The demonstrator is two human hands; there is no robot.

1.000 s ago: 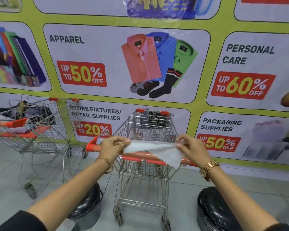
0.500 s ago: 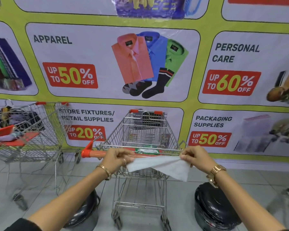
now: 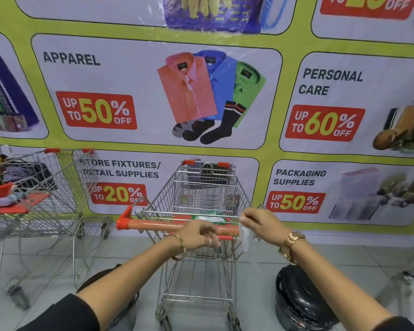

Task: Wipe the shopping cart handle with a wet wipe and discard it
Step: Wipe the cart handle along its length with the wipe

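A: Where are the hands?

B: Both are at the orange handle (image 3: 158, 224) of the shopping cart (image 3: 201, 199), in the lower centre of the frame. The right hand (image 3: 261, 223) pinches the wet wipe (image 3: 245, 236) at the handle's right end; the wipe hangs bunched just below the fingers.

A: And the left?

B: The left hand (image 3: 196, 235) sits just left of it, in front of the handle, fingers loosely curled and blurred. It holds nothing I can make out; whether it touches the bar I cannot tell.

A: What else is around?

B: A black-lined bin (image 3: 299, 299) stands on the floor at lower right, and part of another (image 3: 120, 304) shows under the left forearm. A second cart (image 3: 34, 187) with clothes in it stands at the left edge. A sale banner (image 3: 153, 91) fills the wall behind.
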